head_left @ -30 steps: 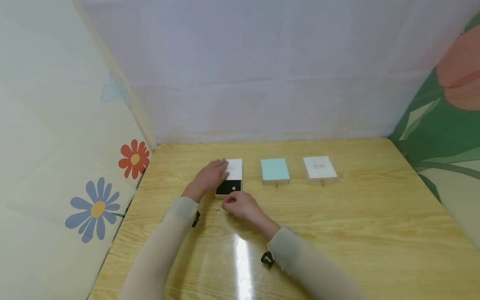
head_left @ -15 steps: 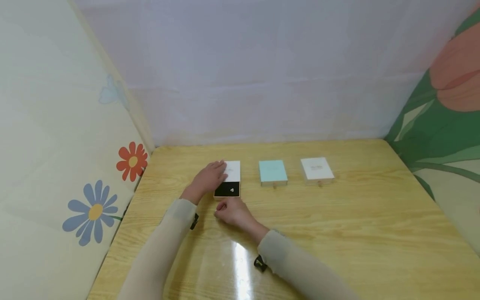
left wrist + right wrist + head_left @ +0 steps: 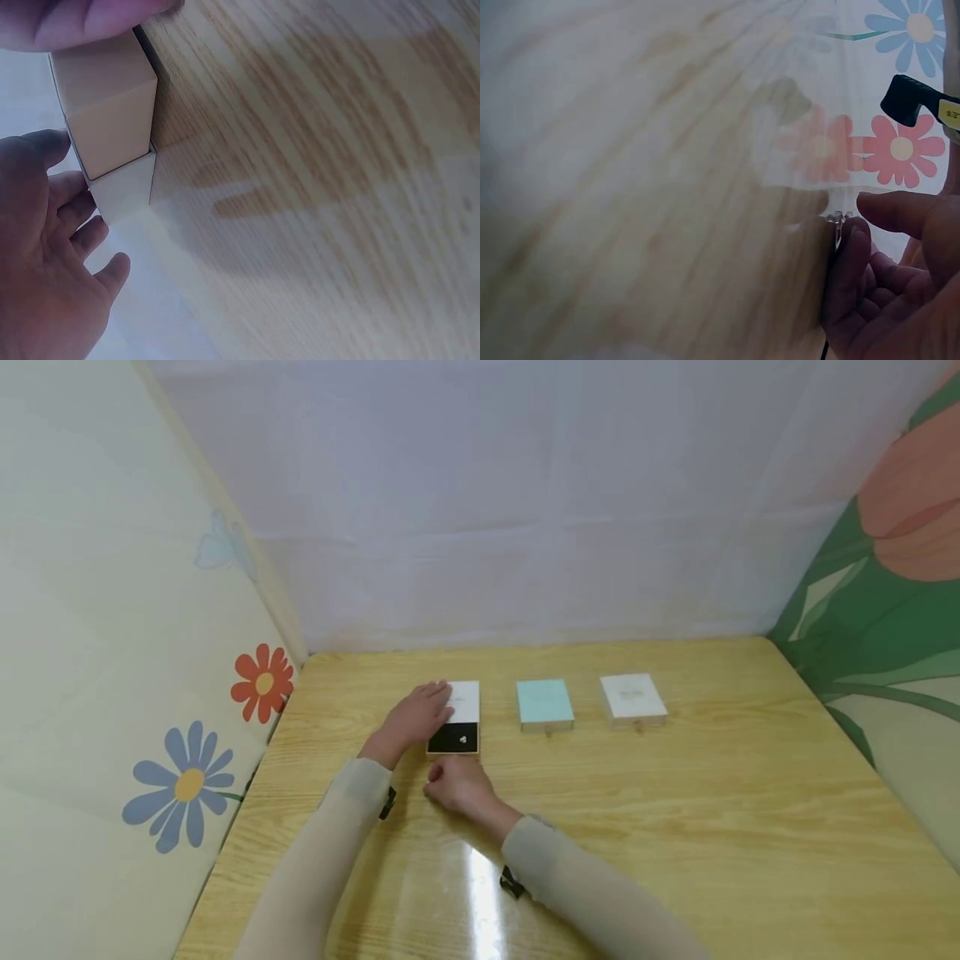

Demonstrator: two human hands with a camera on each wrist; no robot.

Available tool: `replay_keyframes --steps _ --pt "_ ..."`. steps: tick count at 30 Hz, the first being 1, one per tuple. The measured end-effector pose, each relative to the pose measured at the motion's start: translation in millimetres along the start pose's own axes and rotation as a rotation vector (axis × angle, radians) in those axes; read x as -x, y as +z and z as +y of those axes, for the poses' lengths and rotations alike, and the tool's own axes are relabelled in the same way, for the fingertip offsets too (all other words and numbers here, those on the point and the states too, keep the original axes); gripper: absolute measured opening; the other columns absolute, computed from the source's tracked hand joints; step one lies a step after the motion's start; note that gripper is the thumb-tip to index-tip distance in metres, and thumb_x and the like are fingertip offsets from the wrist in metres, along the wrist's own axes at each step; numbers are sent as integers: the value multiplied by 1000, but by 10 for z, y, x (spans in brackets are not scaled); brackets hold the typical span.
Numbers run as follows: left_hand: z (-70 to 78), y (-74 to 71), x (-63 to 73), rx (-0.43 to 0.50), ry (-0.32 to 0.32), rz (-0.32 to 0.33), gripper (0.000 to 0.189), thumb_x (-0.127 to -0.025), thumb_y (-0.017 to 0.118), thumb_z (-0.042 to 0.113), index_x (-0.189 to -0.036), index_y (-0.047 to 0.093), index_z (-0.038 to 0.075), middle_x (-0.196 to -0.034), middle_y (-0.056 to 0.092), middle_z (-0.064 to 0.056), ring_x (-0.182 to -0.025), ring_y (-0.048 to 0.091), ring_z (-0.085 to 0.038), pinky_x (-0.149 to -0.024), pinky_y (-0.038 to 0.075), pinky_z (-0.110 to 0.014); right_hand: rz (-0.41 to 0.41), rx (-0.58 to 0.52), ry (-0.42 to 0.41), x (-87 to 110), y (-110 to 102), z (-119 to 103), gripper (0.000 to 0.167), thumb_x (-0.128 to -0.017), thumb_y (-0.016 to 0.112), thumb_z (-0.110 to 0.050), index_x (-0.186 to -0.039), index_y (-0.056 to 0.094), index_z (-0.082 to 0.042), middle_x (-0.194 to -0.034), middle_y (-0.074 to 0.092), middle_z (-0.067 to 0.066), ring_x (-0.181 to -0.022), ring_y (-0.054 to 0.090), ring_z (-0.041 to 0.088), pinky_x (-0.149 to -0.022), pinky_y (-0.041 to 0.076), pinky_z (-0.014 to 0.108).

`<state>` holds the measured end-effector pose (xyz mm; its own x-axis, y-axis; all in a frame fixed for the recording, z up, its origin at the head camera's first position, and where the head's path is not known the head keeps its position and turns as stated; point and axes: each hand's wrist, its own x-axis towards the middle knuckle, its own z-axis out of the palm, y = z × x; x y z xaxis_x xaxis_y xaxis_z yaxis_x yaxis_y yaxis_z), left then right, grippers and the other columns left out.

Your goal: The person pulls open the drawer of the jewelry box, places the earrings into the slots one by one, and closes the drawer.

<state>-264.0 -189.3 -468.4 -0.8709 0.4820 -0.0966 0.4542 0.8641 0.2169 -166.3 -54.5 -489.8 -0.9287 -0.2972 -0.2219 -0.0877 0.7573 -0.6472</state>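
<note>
My left hand [image 3: 414, 717] rests on the white lid [image 3: 465, 700] of a small jewellery box, its fingers laid over the top. In the left wrist view, that hand [image 3: 56, 247] lies beside the box's pale side [image 3: 112, 131]. The black-lined drawer [image 3: 444, 739] is pulled out towards me and bears one small shiny earring [image 3: 462, 739]. Just in front of the drawer is my right hand [image 3: 461, 783], low over the table. In the right wrist view, its parted thumb and forefinger [image 3: 847, 262] are right at another sparkling earring [image 3: 839, 217], with a gap between the two tips.
A mint-green box [image 3: 545, 702] and a second white box [image 3: 633, 697] stand in a row to the right, drawers pushed in. The glossy wood-grain table [image 3: 675, 835] reaches a pale cloth backdrop [image 3: 525, 510] behind and printed panels at both sides.
My right hand has moved left and nearer to me, from the drawer's front to the loose earring. My left hand stays on the lid. The view has shifted slightly.
</note>
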Motion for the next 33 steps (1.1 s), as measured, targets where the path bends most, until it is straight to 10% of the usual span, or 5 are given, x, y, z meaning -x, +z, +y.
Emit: replay_keyframes --steps 14,33 --pt "2 6 7 21 -4 3 56 -111 38 32 -157 31 1 -164 28 -16 -153 25 -34 -126 20 -47 -18 64 -6 0 -8 -44 8 -87 74 -19 -80 70 -20 -81 66 -6 -76 60 14 -69 53 31" --pt "19 -31 11 2 -7 -8 57 -111 37 33 -158 30 2 -165 28 -15 -153 25 -34 -126 20 -47 -48 -239 -24 41 -140 -34 9 -85 71 -6 -92 73 -11 -88 68 1 -77 60 15 -69 54 29"
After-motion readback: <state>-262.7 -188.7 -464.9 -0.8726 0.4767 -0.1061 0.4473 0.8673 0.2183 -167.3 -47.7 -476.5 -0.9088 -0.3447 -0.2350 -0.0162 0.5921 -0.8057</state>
